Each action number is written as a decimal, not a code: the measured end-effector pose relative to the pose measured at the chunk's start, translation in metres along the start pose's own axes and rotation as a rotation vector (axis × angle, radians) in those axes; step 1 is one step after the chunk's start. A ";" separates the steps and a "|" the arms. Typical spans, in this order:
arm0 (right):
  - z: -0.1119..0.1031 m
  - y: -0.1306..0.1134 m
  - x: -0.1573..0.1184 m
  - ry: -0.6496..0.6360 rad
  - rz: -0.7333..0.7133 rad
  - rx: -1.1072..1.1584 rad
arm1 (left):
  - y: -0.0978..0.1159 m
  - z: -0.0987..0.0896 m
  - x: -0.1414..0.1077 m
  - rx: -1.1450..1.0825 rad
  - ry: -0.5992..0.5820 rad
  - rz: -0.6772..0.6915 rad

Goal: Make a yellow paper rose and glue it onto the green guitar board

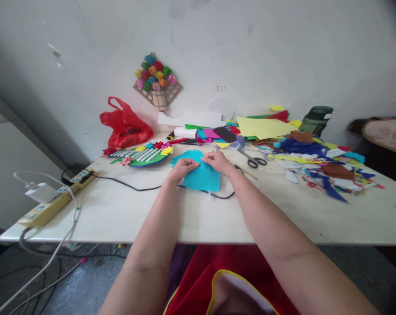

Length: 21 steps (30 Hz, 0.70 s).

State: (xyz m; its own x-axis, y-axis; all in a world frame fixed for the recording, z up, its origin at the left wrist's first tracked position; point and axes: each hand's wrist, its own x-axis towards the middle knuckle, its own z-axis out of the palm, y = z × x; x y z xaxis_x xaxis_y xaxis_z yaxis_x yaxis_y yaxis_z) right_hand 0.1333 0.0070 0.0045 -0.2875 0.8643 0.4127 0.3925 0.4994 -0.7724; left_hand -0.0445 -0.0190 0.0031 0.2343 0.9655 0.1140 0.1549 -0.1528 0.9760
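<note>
Light blue paper (203,177) lies on the table in front of me, its far left edge jagged. Over it, my left hand (183,169) is closed, thumb and fingertips pinched together near the paper's middle. Just to the right, my right hand (219,162) is also closed in a pinch, its fingertips close to the left ones. Whatever sits between the fingertips is too small to make out. A black cable (142,189) runs under the paper's near side. Right of my right hand are dark-handled scissors (255,162).
A green board (148,161) with white rolled strips and paper flowers lies left, by a red plastic bag (126,124). Paper scraps (329,168) heap on the right near a green bottle (317,120). A power strip (58,201) with cables lines the left edge.
</note>
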 end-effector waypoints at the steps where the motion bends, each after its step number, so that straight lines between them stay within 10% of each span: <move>1: -0.001 -0.001 -0.001 0.003 0.012 -0.010 | 0.001 0.000 -0.001 0.011 0.007 0.004; 21: 0.006 0.002 0.000 0.006 -0.003 -0.036 | -0.007 0.001 0.004 0.125 0.037 0.086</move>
State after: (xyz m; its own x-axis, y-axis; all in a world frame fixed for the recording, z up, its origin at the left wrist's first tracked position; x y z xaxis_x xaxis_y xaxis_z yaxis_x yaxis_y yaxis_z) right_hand 0.1292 0.0075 -0.0002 -0.2840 0.8629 0.4181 0.4225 0.5041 -0.7532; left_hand -0.0434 -0.0142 -0.0034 0.2167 0.9545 0.2049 0.2551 -0.2580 0.9318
